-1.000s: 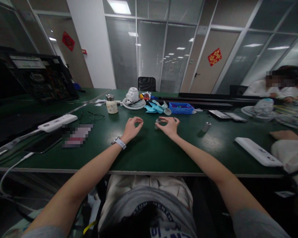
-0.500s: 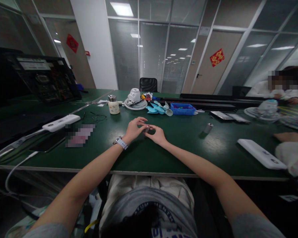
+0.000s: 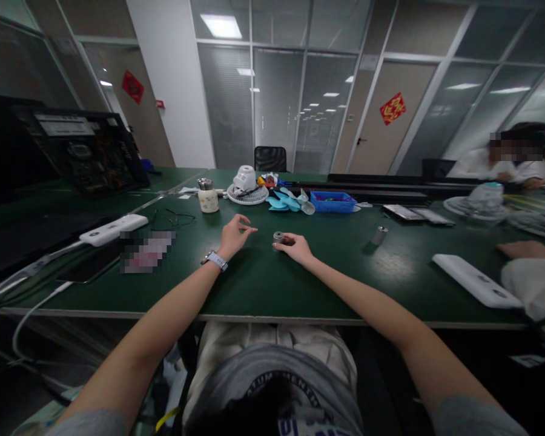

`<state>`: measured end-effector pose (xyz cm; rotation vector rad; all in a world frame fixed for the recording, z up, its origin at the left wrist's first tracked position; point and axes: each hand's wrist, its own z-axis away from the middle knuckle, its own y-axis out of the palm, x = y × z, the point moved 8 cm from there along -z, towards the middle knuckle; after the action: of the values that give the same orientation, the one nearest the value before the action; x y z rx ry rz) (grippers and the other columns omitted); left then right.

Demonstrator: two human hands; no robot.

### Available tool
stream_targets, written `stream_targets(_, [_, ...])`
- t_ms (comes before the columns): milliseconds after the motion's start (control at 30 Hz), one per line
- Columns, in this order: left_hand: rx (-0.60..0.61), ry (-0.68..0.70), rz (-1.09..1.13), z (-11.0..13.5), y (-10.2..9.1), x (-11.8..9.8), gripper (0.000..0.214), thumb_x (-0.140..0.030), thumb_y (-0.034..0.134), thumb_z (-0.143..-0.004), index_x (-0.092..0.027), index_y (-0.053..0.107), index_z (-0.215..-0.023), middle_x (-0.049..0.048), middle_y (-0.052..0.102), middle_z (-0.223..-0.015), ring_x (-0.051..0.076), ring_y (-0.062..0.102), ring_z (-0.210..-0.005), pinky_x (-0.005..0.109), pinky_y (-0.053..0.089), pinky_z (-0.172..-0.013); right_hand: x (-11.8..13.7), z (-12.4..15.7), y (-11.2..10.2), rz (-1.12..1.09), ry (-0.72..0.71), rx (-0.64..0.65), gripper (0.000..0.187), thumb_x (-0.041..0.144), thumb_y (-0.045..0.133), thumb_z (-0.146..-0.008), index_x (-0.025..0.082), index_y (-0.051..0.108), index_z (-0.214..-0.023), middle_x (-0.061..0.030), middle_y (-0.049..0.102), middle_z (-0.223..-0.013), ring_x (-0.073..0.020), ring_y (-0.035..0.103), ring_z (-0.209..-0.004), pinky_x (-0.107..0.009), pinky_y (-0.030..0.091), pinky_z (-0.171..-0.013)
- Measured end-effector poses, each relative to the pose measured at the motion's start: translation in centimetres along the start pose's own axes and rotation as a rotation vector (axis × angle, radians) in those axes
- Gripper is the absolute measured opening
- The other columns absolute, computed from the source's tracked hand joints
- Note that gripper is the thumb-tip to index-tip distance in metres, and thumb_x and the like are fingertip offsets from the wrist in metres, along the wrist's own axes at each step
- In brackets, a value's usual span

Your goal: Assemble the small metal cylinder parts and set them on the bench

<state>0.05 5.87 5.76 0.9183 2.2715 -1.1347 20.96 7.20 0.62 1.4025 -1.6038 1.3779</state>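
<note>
On the green table, a small silver metal cylinder (image 3: pixel 278 240) stands upright in front of me, a round detail showing on its top. My right hand (image 3: pixel 296 247) grips its side between thumb and fingers. My left hand (image 3: pixel 235 235), with a watch on the wrist, is held just left of the cylinder and apart from it. Its fingers are loosely bent and separated from the thumb, and I see nothing in them. Farther right stands a second, similar metal cylinder (image 3: pixel 380 235), untouched.
Behind my hands are a cream bottle (image 3: pixel 208 197), a white fan part (image 3: pixel 245 184), blue fan blades (image 3: pixel 285 200) and a blue basket (image 3: pixel 333 209). White power strips (image 3: pixel 113 230) and a phone lie left. A white bar-shaped device (image 3: pixel 475 280) and other people are right.
My left hand has come off the metal cylinder and drawn back to the left. My right hand, still on the cylinder, has shifted slightly right and nearer to me.
</note>
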Motion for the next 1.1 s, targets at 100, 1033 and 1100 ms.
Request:
stream_targets(100, [0.089, -0.032, -0.024, 0.1, 0.8, 1.0, 0.028, -0.038, 0.07, -0.074, -0.021, 0.056, -0.091, 0.0025, 0.074, -0.077, 0.021, 0.069, -0.078, 0.029, 0.046, -0.071, -0.4, -0.2, -1.3, 0.014, 0.024, 0.001, 0.041, 0.029, 0.079, -0.065, 0.016, 0.069, -0.103, -0.0082, 0.073, -0.098, -0.0198, 0.068, -0.092, -0.037, 0.051, -0.088])
stream_targets(1033, [0.091, -0.089, -0.125, 0.1, 1.9, 1.6, 0.029, -0.039, 0.042, -0.089, -0.021, 0.047, -0.067, 0.0027, 0.069, -0.074, 0.017, 0.06, -0.067, 0.026, 0.036, -0.06, 0.3, 1.5, 1.1, -0.82, 0.455, 0.245, 0.031, 0.029, 0.032, -0.099, 0.016, 0.06, -0.103, -0.0072, 0.071, -0.102, -0.0126, 0.069, -0.083, -0.029, 0.052, -0.09])
stream_targets(1100, [0.087, -0.08, -0.14, 0.0, 1.8, 1.5, 0.026, -0.036, 0.043, -0.088, -0.021, 0.048, -0.066, 0.0024, 0.067, -0.073, 0.017, 0.058, -0.066, 0.026, 0.036, -0.06, 0.2, 1.5, 0.9, -0.789, 0.444, 0.239, 0.03, 0.031, 0.034, -0.098, 0.017, 0.061, -0.101, -0.0079, 0.071, -0.104, -0.0127, 0.069, -0.085, -0.028, 0.052, -0.089])
